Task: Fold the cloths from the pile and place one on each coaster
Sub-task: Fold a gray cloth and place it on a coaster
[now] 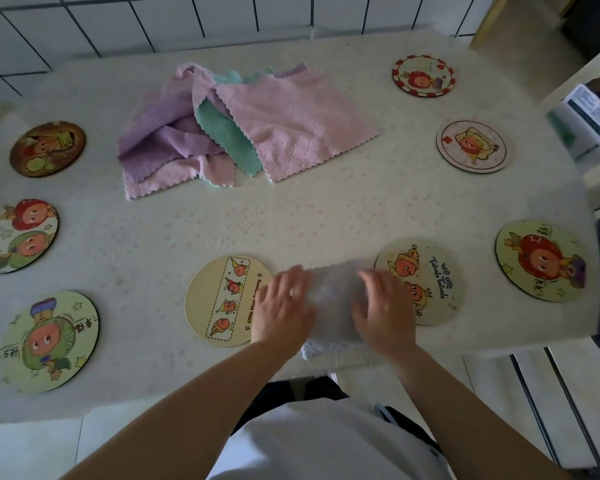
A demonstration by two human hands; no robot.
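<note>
pale desk [326,209] holds coasters; left hand [284,306] and right hand [383,306] press flat, fingers straight, on white cloth [336,299].

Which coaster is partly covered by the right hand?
The "we are" coaster with two orange figures: the right hand overlaps its left edge.

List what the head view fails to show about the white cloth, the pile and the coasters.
- White cloth: its fold count, covered by left hand and right hand.
- Pile: number of cloths, since they overlap.
- Coaster: part of its print, hidden by the right hand.
</note>
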